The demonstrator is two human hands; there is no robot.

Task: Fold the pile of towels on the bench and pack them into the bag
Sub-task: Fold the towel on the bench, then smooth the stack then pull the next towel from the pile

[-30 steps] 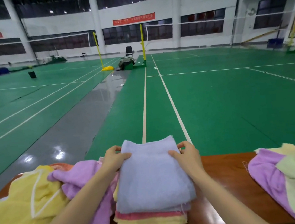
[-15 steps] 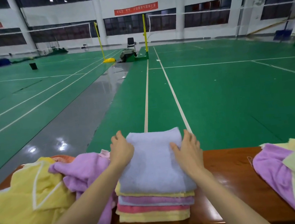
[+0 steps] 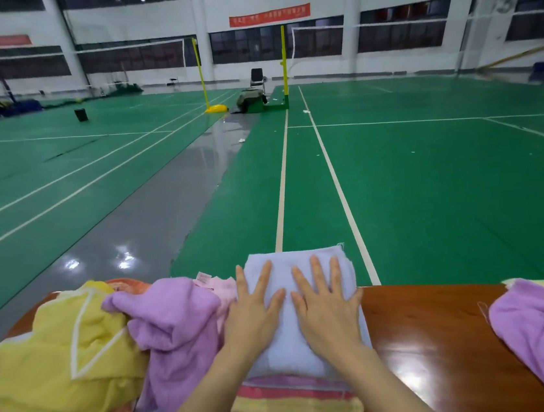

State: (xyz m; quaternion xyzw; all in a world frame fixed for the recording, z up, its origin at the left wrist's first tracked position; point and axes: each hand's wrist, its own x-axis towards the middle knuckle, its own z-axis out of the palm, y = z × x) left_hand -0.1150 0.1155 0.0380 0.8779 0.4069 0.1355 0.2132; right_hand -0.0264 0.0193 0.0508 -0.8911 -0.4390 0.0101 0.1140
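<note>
While the left hand (image 3: 254, 313) and the right hand (image 3: 326, 308) are laid flat side by side on the pale blue towel (image 3: 288, 349), fingers straight and spread, nothing is gripped by either. That towel is set on top of the folded stack (image 3: 296, 399) at the middle of the bench (image 3: 431, 340), its long axis running from the near edge to the far edge.

The unfolded heap is spread over the left end, where a purple towel (image 3: 175, 322) is pressed against the stack's left side and a yellow towel (image 3: 77, 356) lies further out. It is judged that the next piece would be reached sooner by the left hand. A second heap (image 3: 527, 319) lies at the right end, well apart across bare wood. The bag cannot be seen, so the direction for packing cannot be told.
</note>
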